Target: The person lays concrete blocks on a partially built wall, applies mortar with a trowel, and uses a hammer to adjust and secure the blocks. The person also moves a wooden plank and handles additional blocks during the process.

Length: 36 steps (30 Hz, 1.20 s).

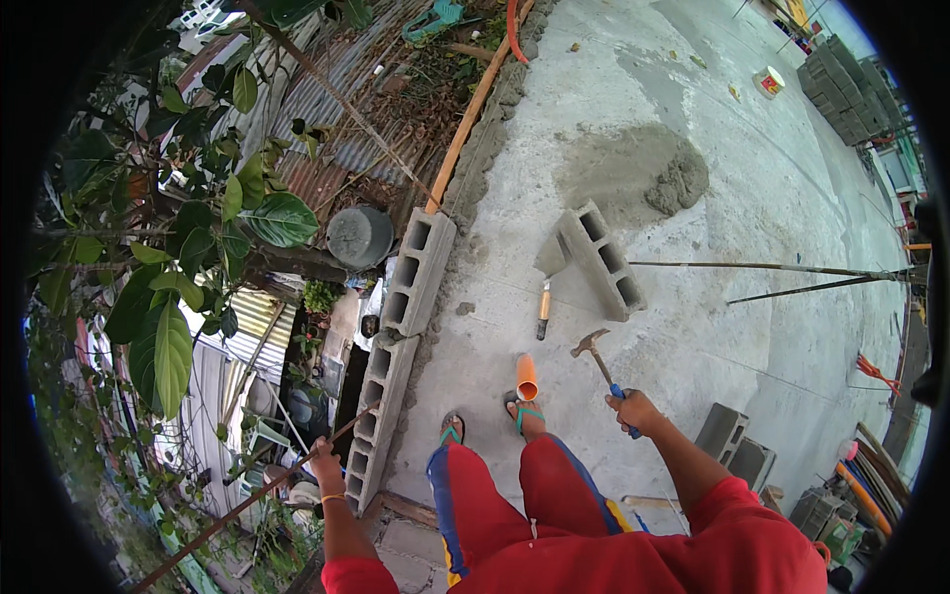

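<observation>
My right hand (641,413) is closed around the blue grip of a claw hammer (598,358), its metal head pointing away from me over the concrete. On the left, my left hand (326,462) is closed on a thin rusty rod (237,511), which slants up to a row of hollow concrete blocks (371,414). Those blocks line the floor's left edge, the farther one (426,259) reaching toward a wooden plank. Ahead of my feet lie a trowel (543,305) and a loose hollow block (606,265) touching its blade. A short orange pipe (526,380) is close to my right foot.
Wet mortar (678,183) is heaped on the concrete floor. Long dark bars (782,265) extend rightward from the loose block. More blocks (722,433) sit at lower right. Beyond the left edge, the ground drops to metal roofing, a grey bucket (360,238) and leafy branches (173,346).
</observation>
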Each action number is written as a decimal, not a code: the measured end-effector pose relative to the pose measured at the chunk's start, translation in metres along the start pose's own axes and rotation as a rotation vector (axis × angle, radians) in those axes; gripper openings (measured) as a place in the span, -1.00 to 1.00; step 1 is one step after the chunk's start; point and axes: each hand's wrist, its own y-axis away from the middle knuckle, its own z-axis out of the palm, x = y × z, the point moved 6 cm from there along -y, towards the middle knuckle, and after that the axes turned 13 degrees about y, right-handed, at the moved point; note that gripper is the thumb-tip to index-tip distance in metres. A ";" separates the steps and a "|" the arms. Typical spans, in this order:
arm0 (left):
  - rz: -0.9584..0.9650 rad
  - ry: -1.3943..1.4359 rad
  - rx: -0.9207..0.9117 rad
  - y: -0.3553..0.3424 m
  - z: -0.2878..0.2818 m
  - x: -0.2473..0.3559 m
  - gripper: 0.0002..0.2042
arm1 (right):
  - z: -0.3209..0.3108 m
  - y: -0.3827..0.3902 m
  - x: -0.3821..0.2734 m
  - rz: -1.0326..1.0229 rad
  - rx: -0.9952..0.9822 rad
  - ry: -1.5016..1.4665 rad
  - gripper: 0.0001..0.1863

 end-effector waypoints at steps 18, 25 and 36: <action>0.178 -0.539 -0.778 0.038 0.365 0.159 -0.57 | -0.113 0.086 0.005 0.311 0.213 -0.342 -0.72; 0.240 -0.328 -0.772 0.119 0.507 0.317 -0.55 | -0.191 0.030 -0.035 0.195 0.131 -0.443 -0.73; 0.105 -0.520 -0.728 0.139 0.612 0.319 -0.57 | -0.316 -0.055 -0.109 0.061 0.228 -0.239 -0.68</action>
